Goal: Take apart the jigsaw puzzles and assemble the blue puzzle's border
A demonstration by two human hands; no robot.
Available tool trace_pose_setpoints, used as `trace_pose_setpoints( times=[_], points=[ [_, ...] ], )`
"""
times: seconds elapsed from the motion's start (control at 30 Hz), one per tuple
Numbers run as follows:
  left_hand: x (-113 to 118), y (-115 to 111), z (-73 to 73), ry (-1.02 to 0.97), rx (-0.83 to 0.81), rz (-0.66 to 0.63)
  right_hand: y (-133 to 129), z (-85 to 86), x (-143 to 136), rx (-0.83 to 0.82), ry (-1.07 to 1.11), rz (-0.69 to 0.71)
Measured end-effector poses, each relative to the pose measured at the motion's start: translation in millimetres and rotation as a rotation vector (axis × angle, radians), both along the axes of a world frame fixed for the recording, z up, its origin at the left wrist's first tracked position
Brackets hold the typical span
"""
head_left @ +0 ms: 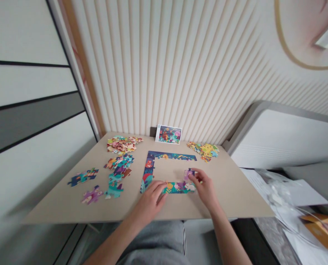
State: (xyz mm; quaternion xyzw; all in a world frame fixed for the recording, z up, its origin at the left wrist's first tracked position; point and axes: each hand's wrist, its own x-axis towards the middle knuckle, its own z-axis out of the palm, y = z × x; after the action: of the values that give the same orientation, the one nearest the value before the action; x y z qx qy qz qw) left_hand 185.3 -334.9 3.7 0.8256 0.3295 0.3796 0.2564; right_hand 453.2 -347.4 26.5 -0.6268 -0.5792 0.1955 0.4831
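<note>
A partly joined puzzle border (149, 165) lies on the table, with its left side, top strip and bottom strip in place. My right hand (204, 184) pinches a purple puzzle piece (188, 174) at the border's right side, just above the bottom strip's white animal. Resting on the bottom strip, my left hand (154, 195) has its fingers apart and grips nothing. Behind the border a picture card (168, 134) of the colourful design leans against the wall.
Loose pieces lie in a reddish pile (122, 145) at back left, a yellow pile (206, 150) at back right, and teal, blue and purple groups (91, 195) on the left. The table (236, 198) ends before my lap. Papers and a plastic bag lie beyond its right edge.
</note>
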Motion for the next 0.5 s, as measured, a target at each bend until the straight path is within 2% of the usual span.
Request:
trace_pose_setpoints(
  times=[0.1,0.2,0.27,0.5],
  points=[
    [0.5,-4.8,-2.5,0.156,0.111,-0.008,29.1,-4.7,60.6,-0.045,0.064,-0.070],
    [3.8,-9.6,-2.3,0.244,0.178,-0.004,45.6,-12.6,98.4,-0.076,0.074,-0.045],
    [4.9,-11.5,-0.6,0.283,0.193,-0.009,48.5,-18.7,107.2,-0.079,0.085,-0.040],
    [3.7,-11.7,3.7,0.335,0.235,-0.015,46.9,-34.3,108.2,-0.061,0.057,-0.034]
  ],
)
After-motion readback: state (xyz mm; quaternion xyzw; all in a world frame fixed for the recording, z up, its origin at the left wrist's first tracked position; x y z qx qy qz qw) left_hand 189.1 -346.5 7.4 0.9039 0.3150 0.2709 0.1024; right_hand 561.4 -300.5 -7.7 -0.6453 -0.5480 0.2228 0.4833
